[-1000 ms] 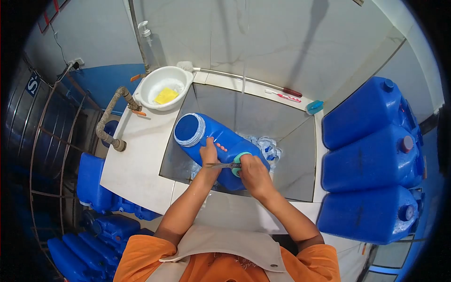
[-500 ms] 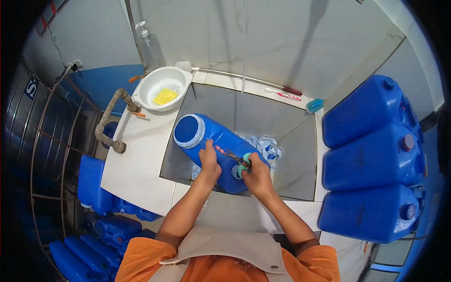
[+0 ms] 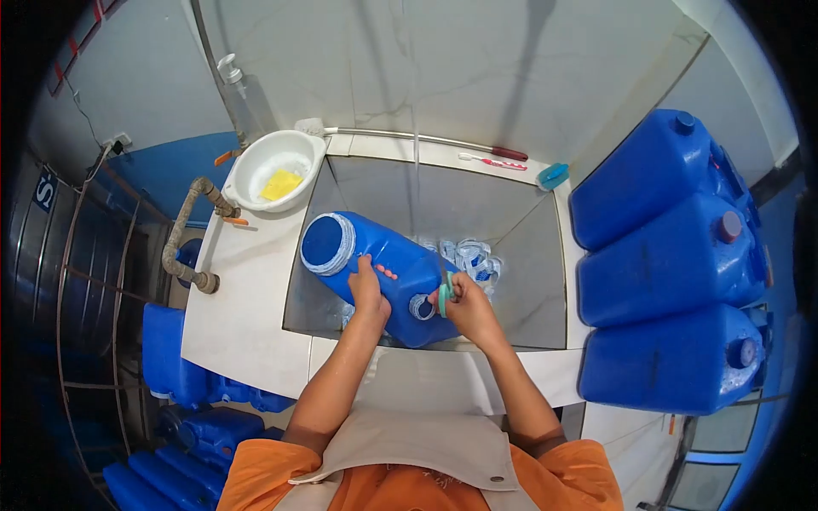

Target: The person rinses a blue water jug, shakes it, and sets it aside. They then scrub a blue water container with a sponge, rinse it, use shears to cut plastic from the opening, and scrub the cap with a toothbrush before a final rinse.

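Observation:
A big blue jug lies tilted in the sink, its wide round end at upper left ringed with pale tape. My left hand is wrapped round the jug's handle, fingertips showing on the far side. In my right hand is a pair of scissors with green handles, the blades pointing up and away from me. The jug's small open neck, also banded with pale tape, sits just left of the scissors. Behind the jug, a heap of pale blue tape strips lies in the sink.
A grey-walled sink surrounds the jug. On the left counter stand a white basin with a yellow sponge and a bent pipe. A long-handled brush, toothbrush and teal brush line the back ledge. Blue jugs stand at right.
My right hand has turned the scissors, so the blades now point up instead of left across the jug, uncovering the small neck. My left hand keeps its hold. The whole view has shifted slightly.

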Available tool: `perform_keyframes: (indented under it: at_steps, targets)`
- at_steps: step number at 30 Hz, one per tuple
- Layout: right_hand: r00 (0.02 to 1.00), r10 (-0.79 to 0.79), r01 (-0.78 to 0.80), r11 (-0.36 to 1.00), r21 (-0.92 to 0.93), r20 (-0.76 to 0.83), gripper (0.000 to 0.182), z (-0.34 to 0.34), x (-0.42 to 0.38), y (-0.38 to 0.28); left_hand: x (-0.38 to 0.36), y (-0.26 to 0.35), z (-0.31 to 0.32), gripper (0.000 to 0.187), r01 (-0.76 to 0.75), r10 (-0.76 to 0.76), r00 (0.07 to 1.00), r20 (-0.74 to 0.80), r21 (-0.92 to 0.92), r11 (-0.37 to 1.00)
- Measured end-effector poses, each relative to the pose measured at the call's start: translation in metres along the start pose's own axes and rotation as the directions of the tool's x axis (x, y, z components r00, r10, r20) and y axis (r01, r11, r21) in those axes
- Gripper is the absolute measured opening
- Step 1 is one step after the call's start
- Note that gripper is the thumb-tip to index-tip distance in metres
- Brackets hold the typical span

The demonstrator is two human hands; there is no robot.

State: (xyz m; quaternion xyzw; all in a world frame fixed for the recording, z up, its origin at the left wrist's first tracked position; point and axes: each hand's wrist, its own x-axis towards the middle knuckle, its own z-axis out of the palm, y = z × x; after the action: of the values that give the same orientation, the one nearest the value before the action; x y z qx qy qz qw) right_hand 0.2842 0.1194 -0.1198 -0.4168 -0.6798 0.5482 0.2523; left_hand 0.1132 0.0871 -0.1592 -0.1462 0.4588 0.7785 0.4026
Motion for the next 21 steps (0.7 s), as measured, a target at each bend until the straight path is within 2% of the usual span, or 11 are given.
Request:
perform_keyframes:
  at_steps: [1, 3, 4, 6, 7, 10, 12, 15, 18, 20, 21]
  targets:
    - [1.0, 0.0, 0.0, 1.0, 0.002, -0.005, 0.018, -0.001, 0.001, -0.007, 0.0, 0.0, 0.0, 0.016, -0.006, 0.006, 1.0, -0.003, -0.01, 1.0]
    - [0.997, -0.08, 0.078, 0.98, -0.181, -0.007, 0.016, 0.0, 0.001, -0.018, 0.0, 0.0, -0.001, 0.016, 0.005, -0.005, 1.0, 0.005, -0.009, 1.0]
    - [0.997, -0.08, 0.078, 0.981, -0.179, -0.006, 0.016, -0.001, 0.004, -0.014, 0.0, 0.001, -0.001, 0.016, 0.015, -0.015, 1.0, 0.01, -0.013, 1.0]
    - [0.998, 0.017, -0.016, 1.0, -0.023, 0.061, 0.016, -0.002, 0.009, -0.003, 0.002, 0.001, -0.002, 0.016, 0.014, -0.014, 1.0, 0.011, -0.011, 1.0]
    - [0.998, 0.021, -0.019, 1.0, -0.025, 0.064, 0.016, -0.001, 0.008, -0.001, 0.002, 0.0, -0.002, 0.016, 0.015, -0.015, 1.0, 0.013, -0.013, 1.0]
    - [0.997, 0.073, -0.075, 0.995, -0.068, -0.03, 0.016, 0.002, 0.002, -0.005, 0.002, 0.001, -0.001, 0.016, 0.018, -0.018, 1.0, -0.006, -0.013, 1.0]
    - [0.986, 0.02, -0.057, 0.972, -0.229, -0.163, 0.019, 0.003, -0.008, -0.011, 0.002, 0.002, 0.001, 0.017, 0.027, -0.027, 1.0, -0.008, -0.016, 1.0]
    - [0.98, -0.079, 0.018, 0.95, -0.312, -0.183, 0.022, 0.009, -0.03, -0.001, 0.014, -0.002, 0.012, 0.019, 0.025, -0.026, 1.0, -0.015, -0.063, 0.998]
    - [0.969, -0.062, -0.02, 0.946, -0.324, -0.24, 0.025, 0.017, -0.053, 0.008, 0.016, -0.004, 0.024, 0.021, 0.013, -0.018, 0.999, -0.034, -0.137, 0.99]
    - [0.945, -0.137, 0.059, 0.965, -0.256, -0.298, 0.025, 0.005, -0.045, 0.007, 0.014, -0.001, 0.03, 0.021, 0.003, -0.01, 0.999, -0.044, -0.16, 0.987]
    - [0.926, -0.114, 0.007, 0.958, -0.285, -0.359, 0.025, -0.012, -0.031, 0.015, 0.013, -0.001, 0.025, 0.021, 0.004, -0.01, 0.999, -0.042, -0.136, 0.991]
